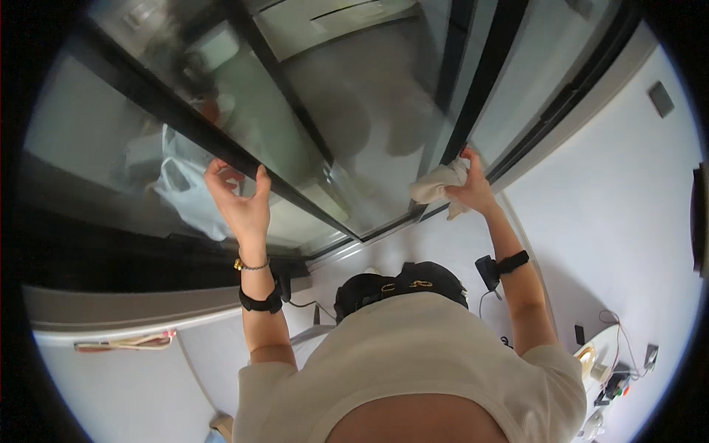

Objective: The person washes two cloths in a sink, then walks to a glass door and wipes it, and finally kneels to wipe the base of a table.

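Before me stands a dark-framed glass sliding door (354, 166). My left hand (241, 202) has its thumb and fingers around the edge of a dark door frame bar (221, 141). A pale cloth (440, 185) is held in my right hand (471, 185), against the lower part of another dark frame bar (484, 77) on the right. The fingertips of my right hand touch that bar's edge. A white plastic bag (191, 188) shows behind the glass, just left of my left hand.
At the lower right, a small round white table (606, 346) holds cables and several small items by the white wall (570, 238). A wall switch (661, 99) is at the upper right. Through the glass, a pale cabinet (343, 25) is visible.
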`<state>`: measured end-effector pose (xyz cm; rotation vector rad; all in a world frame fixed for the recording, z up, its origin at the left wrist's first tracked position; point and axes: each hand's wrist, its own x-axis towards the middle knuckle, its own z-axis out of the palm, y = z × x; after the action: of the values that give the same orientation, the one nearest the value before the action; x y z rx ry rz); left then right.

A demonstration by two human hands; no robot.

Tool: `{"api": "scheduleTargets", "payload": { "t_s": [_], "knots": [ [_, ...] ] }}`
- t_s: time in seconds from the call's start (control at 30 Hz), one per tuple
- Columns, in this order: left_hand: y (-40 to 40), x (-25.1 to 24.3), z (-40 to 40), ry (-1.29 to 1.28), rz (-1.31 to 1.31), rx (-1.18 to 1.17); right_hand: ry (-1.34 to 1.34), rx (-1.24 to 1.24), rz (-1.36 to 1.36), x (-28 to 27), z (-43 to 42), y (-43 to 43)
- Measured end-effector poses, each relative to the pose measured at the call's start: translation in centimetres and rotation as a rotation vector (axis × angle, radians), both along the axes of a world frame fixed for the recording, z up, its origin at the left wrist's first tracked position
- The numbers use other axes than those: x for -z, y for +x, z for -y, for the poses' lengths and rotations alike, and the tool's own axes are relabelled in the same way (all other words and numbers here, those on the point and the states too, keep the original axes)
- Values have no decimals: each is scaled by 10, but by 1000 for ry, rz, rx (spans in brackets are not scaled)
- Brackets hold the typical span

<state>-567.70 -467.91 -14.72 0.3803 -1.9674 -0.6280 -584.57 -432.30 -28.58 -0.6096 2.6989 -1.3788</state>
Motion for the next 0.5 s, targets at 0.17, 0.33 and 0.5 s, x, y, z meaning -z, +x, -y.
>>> {"api": "scheduleTargets", "payload": {
  "t_s": [0.17,0.33,0.5],
  "knots": [
    [16,1,5,0,-49,-57,36,-91,-13,-8,10,9],
    [36,8,1,52,-143,-113,22,-172,27,-17,23,29],
    [45,19,-35,-102,-245,-13,7,-234,176,-17,34,43]
  ]
}}
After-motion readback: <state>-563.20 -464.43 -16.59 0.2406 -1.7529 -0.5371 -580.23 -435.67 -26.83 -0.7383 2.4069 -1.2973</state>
